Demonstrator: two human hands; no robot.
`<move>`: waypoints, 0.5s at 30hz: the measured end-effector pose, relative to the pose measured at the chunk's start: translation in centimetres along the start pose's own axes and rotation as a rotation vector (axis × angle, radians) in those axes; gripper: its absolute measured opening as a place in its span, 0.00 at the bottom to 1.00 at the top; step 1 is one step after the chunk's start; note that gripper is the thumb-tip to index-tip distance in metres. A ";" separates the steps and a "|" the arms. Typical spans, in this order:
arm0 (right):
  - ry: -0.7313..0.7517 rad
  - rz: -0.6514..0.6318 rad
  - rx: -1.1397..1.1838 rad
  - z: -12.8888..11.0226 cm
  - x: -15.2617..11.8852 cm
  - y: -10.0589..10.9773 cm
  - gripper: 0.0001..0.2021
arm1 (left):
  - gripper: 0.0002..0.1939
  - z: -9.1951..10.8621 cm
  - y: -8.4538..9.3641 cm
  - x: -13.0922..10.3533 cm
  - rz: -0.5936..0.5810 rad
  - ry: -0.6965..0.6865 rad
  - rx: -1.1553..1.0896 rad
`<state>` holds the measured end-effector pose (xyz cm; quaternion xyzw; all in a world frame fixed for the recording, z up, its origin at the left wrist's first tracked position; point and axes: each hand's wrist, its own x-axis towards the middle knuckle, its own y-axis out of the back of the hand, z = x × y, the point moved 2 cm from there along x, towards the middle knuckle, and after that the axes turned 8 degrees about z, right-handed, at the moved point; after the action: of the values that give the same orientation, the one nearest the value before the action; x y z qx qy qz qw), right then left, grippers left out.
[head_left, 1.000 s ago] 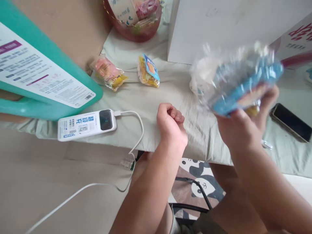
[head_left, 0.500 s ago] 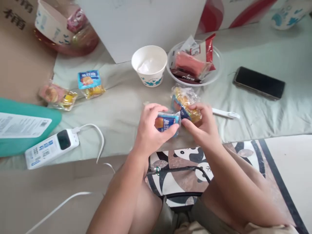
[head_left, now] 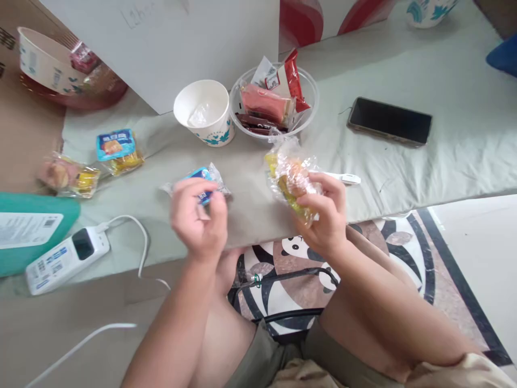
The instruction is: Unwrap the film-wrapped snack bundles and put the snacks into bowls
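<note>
One yellow pack [head_left: 288, 175] is pinched over the desk [head_left: 248, 213] by the fingers of the right hand [head_left: 325, 218] and could be dropped if gripped loosely. The fingers of the left hand [head_left: 197, 223] are bent, a bit apart; the blue pack [head_left: 203, 174] beside them could be knocked by a swing.

We list: hands [head_left: 189, 226] [head_left: 329, 221], two; bowls [head_left: 313, 108] [head_left: 97, 99], two, one clear, one red; wrapped snack packets [head_left: 115, 145] [head_left: 64, 178] [head_left: 202, 173] [head_left: 288, 178], four outside the bowls; paper cups [head_left: 216, 132] [head_left: 38, 62] [head_left: 430, 12], three; phone [head_left: 390, 121], one; power bank [head_left: 67, 261], one; green container [head_left: 48, 202], one; white stick [head_left: 348, 179], one. Wrappers [head_left: 266, 103] inside the clear bowl overlap, leaving us no sure number.
</note>
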<state>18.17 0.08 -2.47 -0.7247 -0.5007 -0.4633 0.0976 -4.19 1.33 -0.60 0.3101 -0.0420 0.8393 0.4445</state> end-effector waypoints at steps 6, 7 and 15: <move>0.142 -0.115 0.034 -1.2 -1.1 -0.8 0.20 | 0.30 1.7 -4.6 -3.7 -0.651 0.680 -0.662; 0.114 -0.161 0.106 -1.0 -1.1 -0.7 0.21 | 0.29 1.5 -4.8 -3.7 -0.627 0.704 -0.659; -0.703 -0.216 0.622 2.6 -0.2 -0.3 0.28 | 0.46 -0.4 -4.8 -3.2 -0.765 0.586 -0.566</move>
<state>19.40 1.68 -4.14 -0.7176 -0.6907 -0.0261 0.0858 0.60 2.02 -3.70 -0.0746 -0.0247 0.6253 0.7764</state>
